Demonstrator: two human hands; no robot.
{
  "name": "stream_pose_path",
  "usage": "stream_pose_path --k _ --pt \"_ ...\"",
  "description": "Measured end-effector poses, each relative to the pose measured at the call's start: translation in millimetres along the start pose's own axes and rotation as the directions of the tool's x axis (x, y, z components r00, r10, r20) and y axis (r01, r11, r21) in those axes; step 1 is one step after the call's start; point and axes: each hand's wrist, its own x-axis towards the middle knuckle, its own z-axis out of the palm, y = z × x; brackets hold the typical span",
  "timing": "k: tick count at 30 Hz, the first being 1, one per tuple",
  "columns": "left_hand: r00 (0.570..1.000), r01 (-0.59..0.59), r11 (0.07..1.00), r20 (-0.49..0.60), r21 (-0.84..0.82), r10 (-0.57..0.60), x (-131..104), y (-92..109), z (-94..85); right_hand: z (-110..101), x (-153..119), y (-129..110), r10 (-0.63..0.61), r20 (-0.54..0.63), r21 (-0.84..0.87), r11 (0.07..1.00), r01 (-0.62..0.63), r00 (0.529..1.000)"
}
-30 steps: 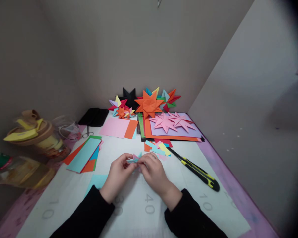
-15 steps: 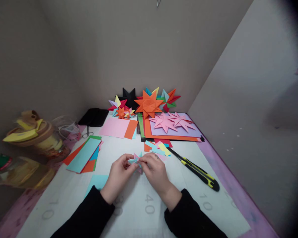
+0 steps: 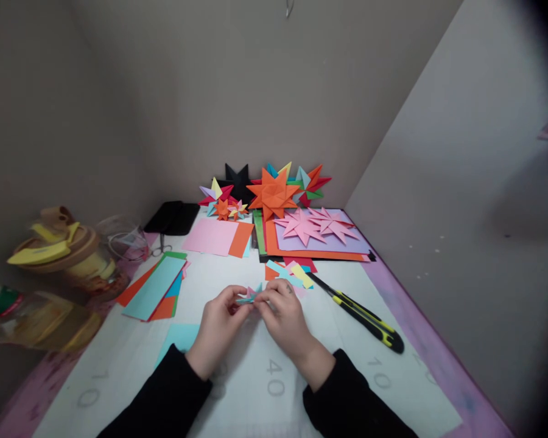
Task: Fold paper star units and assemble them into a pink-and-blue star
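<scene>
Between my two hands is a small folded paper star [image 3: 251, 294] in light blue and pink. My left hand [image 3: 223, 319] pinches its left side between thumb and fingers. On the star's right side, my right hand [image 3: 283, 319] grips it with thumb and index finger, and its other fingers curl in. The fingertips cover part of the star. Just beyond my right hand lie small coloured paper strips [image 3: 296, 275]. A light blue sheet [image 3: 180, 338] is partly under my left wrist.
A black-and-yellow utility knife [image 3: 360, 316] lies to the right. Coloured paper strips [image 3: 154, 289] fan out at left, near scissors [image 3: 161, 248], a lidded cup [image 3: 59, 249] and a bottle [image 3: 41, 319]. Against the wall stand paper stars [image 3: 274, 193]; pink stars [image 3: 301, 226] rest on stacked sheets.
The small star has been tilted flatter between my fingers, so its lower pink point no longer shows. Both hands keep their hold in nearly the same place.
</scene>
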Motion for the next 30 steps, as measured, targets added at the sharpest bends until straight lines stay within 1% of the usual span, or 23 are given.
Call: stream_pose_path --k 5,9,11,14,16,18,19,20,22,24,26,30 --pt "0.998 -0.047 0.998 0.031 0.044 0.046 -3.8 -1.5 1.8 -0.9 -1.1 -0.6 -0.017 0.049 -0.079 0.997 0.021 0.999" --pt "0.998 -0.046 0.998 0.048 0.050 0.044 -5.0 -2.4 3.4 0.6 -1.7 0.0 0.019 0.092 -0.146 0.989 -0.005 0.996" --pt "0.998 -0.039 0.998 0.054 0.046 0.037 -4.3 -2.5 3.5 1.6 -1.9 0.5 0.046 0.104 -0.153 0.988 -0.029 0.994" --pt "0.998 0.020 1.000 0.067 -0.008 -0.019 -1.6 -1.9 2.5 2.7 -2.0 0.7 0.101 0.077 -0.055 0.994 -0.097 0.992" --pt "0.991 0.110 0.986 0.090 -0.122 -0.100 0.5 -0.7 1.7 3.6 -1.8 0.8 0.167 0.005 0.063 0.984 -0.166 0.986" --pt "0.978 0.197 0.943 0.118 -0.269 -0.171 2.1 0.7 1.6 5.4 -1.7 1.1 0.241 -0.075 0.170 0.959 -0.226 0.968" --pt "0.972 0.227 0.914 0.131 -0.335 -0.193 2.6 1.3 1.7 6.8 -1.8 1.4 0.280 -0.094 0.222 0.942 -0.254 0.956" --pt "0.968 0.247 0.889 0.138 -0.386 -0.209 2.8 1.8 2.0 8.5 -2.0 1.7 0.317 -0.089 0.276 0.919 -0.282 0.944" --pt "0.961 0.275 0.854 0.133 -0.441 -0.241 2.7 2.2 2.7 11.7 -2.5 2.1 0.392 -0.010 0.386 0.850 -0.358 0.920" --pt "0.959 0.282 0.844 0.123 -0.457 -0.254 2.6 2.5 2.7 13.4 -2.9 2.0 0.445 0.059 0.437 0.793 -0.424 0.894" --pt "0.965 0.261 0.864 0.128 -0.430 -0.228 2.8 3.4 1.6 12.9 -3.0 1.5 0.467 0.082 0.446 0.773 -0.451 0.881" --pt "0.978 0.185 0.936 0.146 -0.299 -0.147 3.6 6.9 -2.6 9.6 -3.1 0.4 0.451 0.093 0.452 0.775 -0.442 0.888"
